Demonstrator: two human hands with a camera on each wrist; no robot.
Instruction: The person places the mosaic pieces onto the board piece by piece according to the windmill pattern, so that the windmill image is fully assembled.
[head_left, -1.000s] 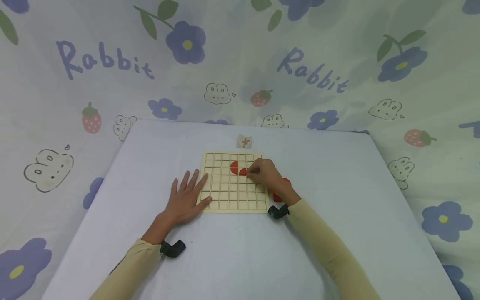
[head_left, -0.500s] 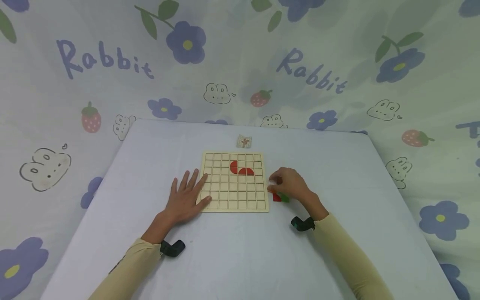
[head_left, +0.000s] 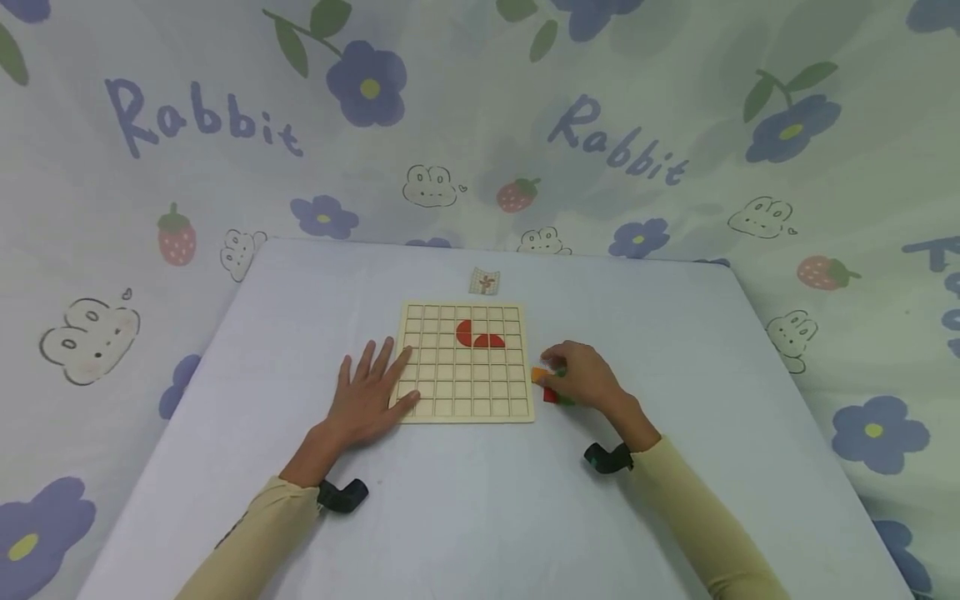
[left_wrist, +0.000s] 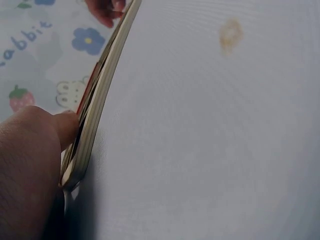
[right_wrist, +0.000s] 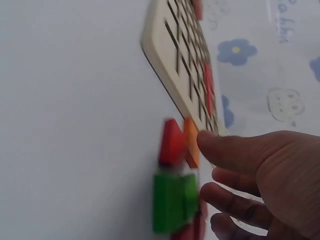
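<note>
A pale wooden grid board point(head_left: 445, 392) lies flat on the white table, with several red curved pieces point(head_left: 464, 333) set in its upper middle cells. My left hand point(head_left: 365, 404) is spread with straight fingers, its thumb and fingertips resting on the board's left edge. Right of the board, my right hand point(head_left: 585, 375) hovers over a small heap of blocks, its fingers loosely bent and apart. Its thumb is at or against an orange block point(right_wrist: 190, 143). A red block point(right_wrist: 172, 142) and green blocks point(right_wrist: 167, 202) lie close to its fingertips; more red ones are partly hidden below.
A small patterned card point(head_left: 485, 282) with a pinwheel-like figure lies behind the board. The table point(head_left: 465, 517) ends at a cloth backdrop point(head_left: 450, 125) printed with flowers, rabbits and strawberries. Black wrist cameras point(head_left: 342, 495) are worn on both wrists.
My right hand has let go of a red piece on the board, moved right to the heap and shifted there, baring an orange block. My left hand stays in place.
</note>
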